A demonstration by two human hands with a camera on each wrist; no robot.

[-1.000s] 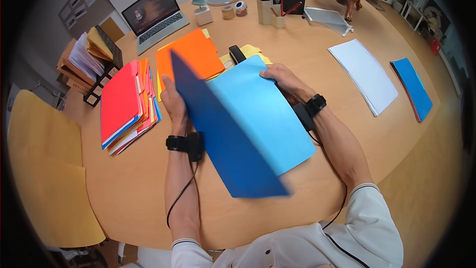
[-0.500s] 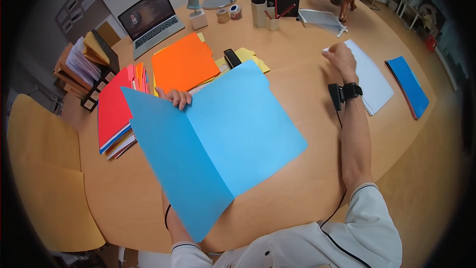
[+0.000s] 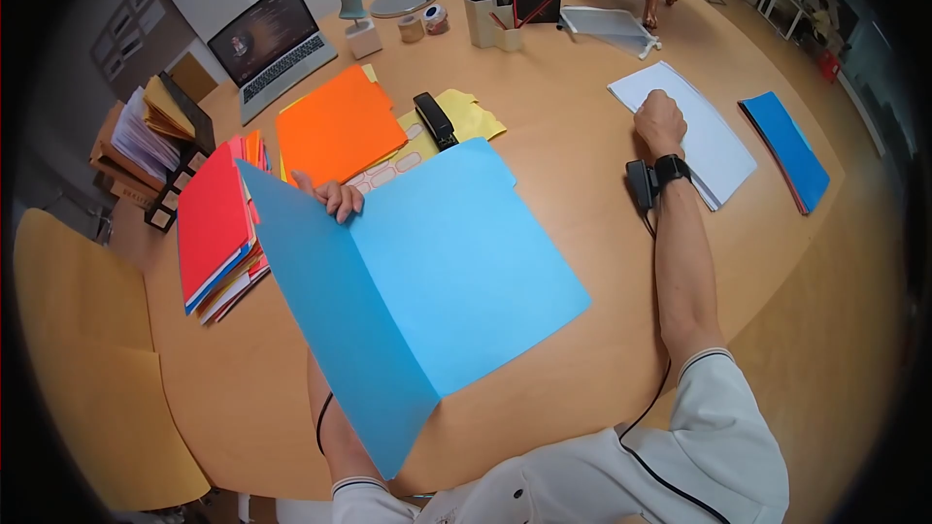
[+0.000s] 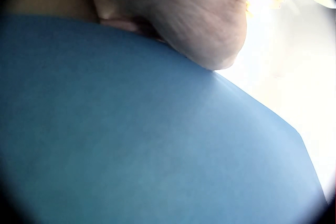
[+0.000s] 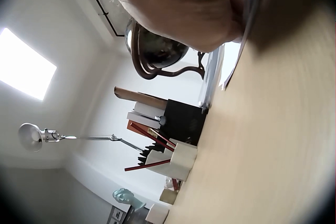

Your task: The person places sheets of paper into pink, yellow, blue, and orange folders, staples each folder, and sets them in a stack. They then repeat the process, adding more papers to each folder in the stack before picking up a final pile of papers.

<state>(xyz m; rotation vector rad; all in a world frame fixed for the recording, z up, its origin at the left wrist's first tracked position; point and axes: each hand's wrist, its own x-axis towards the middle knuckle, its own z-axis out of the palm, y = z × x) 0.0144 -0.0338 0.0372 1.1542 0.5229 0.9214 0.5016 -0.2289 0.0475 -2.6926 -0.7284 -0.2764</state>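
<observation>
In the head view my left hand [image 3: 338, 198] holds a light blue file folder [image 3: 466, 272] at its top edge near the fold, fingers over the inside. The folder stands open, its left flap tilted up and its right flap spread flat over the desk. The left wrist view shows the hand's heel against the blue flap [image 4: 147, 129]. My right hand [image 3: 660, 122] lies at the left part of a stack of white paper [image 3: 714, 141], fingers curled at its edge. The right wrist view shows the sheets' edge [image 5: 229, 64] bent up beside those fingers.
Right of the paper lie dark blue folders [image 3: 788, 150]. An orange folder [image 3: 340, 121], a black stapler [image 3: 434, 120] and yellow folders [image 3: 466, 112] lie beyond the blue folder. A stack of red folders [image 3: 212, 228] and a laptop [image 3: 277, 49] are at left.
My right hand has let go of the blue folder and moved right to the white paper. The folder has been opened wider, with my left hand now at its top by the fold.
</observation>
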